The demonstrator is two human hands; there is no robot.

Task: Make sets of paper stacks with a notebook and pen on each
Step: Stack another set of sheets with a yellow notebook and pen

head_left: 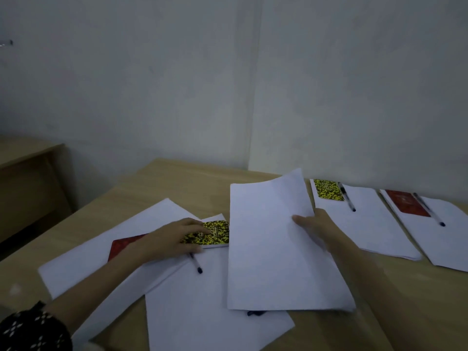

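My right hand [312,225] grips a white paper stack [273,249] by its right edge and holds it tilted above the table. My left hand [174,238] lies flat on a yellow-and-black notebook [215,234], fingers on its cover. A pen [195,263] pokes out below that hand. A red notebook [121,245] lies partly hidden under my left wrist, on a loose sheet pile [101,252]. At the right, one paper stack [372,224] carries a yellow-and-black notebook [328,190] and a pen [346,196]. Another stack [448,236] carries a red notebook [407,202] and a pen [429,209].
More white sheets [202,312] lie at the front of the wooden table [177,183]. A dark pen tip [254,312] shows under the lifted stack's lower edge. A wall stands close behind, and a second desk [27,173] stands at the left.
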